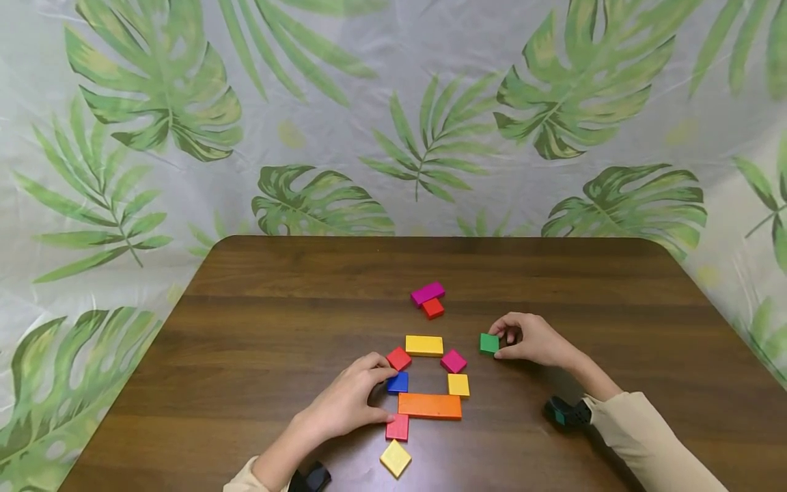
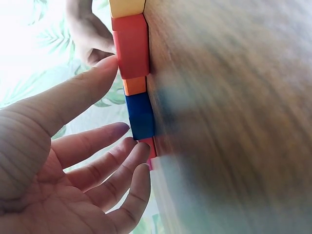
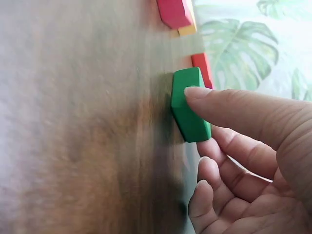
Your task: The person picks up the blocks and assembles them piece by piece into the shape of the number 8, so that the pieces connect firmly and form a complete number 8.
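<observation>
My left hand (image 1: 344, 396) lies beside the left side of a ring of flat coloured blocks. Its thumb touches the pinkish-red block (image 1: 397, 428), while the index fingertip is right at the blue block (image 1: 397, 383). In the left wrist view the other fingers (image 2: 109, 165) are loosely bent and hold nothing. To the right of the ring, my right hand (image 1: 533, 339) pinches a green block (image 1: 489, 344) between thumb and index finger, close over the table. The right wrist view shows the thumb pressed on this green block's side (image 3: 190, 105).
Around the ring are yellow (image 1: 424, 346), red (image 1: 399, 359), magenta (image 1: 453, 361) and small yellow (image 1: 458, 385) blocks, plus a long orange block (image 1: 430, 406). A yellow block (image 1: 395, 458) lies nearest me. Farther back, a purple block (image 1: 427, 294) touches a red one (image 1: 433, 308).
</observation>
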Demonstrator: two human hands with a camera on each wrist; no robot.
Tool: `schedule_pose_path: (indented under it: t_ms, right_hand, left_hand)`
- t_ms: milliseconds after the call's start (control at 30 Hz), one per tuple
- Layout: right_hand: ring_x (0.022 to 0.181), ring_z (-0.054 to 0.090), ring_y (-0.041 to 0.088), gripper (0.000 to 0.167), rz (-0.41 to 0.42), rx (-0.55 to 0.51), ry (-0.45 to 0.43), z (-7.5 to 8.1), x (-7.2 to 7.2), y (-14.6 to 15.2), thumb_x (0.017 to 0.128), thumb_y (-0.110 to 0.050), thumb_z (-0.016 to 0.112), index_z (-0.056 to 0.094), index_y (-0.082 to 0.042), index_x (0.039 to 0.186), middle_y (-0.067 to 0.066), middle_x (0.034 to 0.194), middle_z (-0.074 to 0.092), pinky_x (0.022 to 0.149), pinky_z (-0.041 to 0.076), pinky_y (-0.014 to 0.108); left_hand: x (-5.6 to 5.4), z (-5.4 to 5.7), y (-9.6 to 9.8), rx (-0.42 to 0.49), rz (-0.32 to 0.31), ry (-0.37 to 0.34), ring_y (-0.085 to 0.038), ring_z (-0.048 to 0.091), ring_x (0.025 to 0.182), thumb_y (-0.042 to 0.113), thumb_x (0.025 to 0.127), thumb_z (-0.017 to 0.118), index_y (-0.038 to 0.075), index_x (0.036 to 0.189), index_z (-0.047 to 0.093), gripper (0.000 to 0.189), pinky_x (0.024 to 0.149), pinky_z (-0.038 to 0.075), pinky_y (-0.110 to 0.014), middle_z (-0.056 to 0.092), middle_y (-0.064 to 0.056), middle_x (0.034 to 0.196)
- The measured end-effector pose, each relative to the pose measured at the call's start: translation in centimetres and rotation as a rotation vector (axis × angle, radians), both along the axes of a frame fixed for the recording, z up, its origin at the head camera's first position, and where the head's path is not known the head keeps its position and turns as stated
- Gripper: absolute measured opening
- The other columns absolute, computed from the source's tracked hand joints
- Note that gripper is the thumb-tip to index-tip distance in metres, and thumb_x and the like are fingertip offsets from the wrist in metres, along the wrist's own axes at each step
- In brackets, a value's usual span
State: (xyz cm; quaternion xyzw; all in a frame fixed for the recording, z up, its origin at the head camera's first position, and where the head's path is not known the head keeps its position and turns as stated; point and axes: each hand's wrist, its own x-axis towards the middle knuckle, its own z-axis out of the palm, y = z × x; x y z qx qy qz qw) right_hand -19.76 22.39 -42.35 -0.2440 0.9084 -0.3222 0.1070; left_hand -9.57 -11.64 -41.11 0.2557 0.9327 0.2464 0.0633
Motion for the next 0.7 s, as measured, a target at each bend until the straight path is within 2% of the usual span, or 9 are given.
schedule_pose_path:
  t_ms: [200, 367, 700]
  right_hand:
    - [0.070, 0.044, 0.003, 0.028, 0.024, -0.002, 0.011, 0.2, 1.7, 0.2, 0.072, -0.020, 0.079, 0.066, -0.010, 0.095, 0.000, 0.079, 0.055, 0.059, 0.039, 0.017]
    - [0.069, 0.043, 0.001, 0.027, 0.065, -0.024, 0.040, 0.5, 3.6, 0.1, 0.071, -0.021, 0.080, 0.066, -0.012, 0.092, -0.002, 0.078, 0.054, 0.058, 0.039, 0.017]
    - [0.069, 0.043, -0.001, 0.027, 0.123, -0.023, 0.041, 1.0, 6.5, -0.4, 0.067, -0.017, 0.082, 0.066, -0.016, 0.089, -0.006, 0.077, 0.055, 0.059, 0.041, 0.018]
  left_hand:
    - [0.0, 0.0, 0.0, 0.007, -0.011, 0.020, -0.013, 0.053, 0.105, 0.030, 0.074, 0.079, 0.005, 0.121, 0.062, 0.055, 0.096, 0.046, -0.034, 0.056, 0.001, 0.114]
    - [0.0, 0.1, 0.1, 0.015, -0.014, 0.007, -0.013, 0.053, 0.105, 0.029, 0.074, 0.079, 0.005, 0.121, 0.062, 0.055, 0.095, 0.046, -0.034, 0.056, 0.000, 0.114]
    - [-0.1, 0.3, 0.0, 0.011, -0.012, -0.002, -0.014, 0.053, 0.105, 0.029, 0.074, 0.079, 0.004, 0.121, 0.062, 0.055, 0.095, 0.046, -0.034, 0.056, -0.001, 0.115]
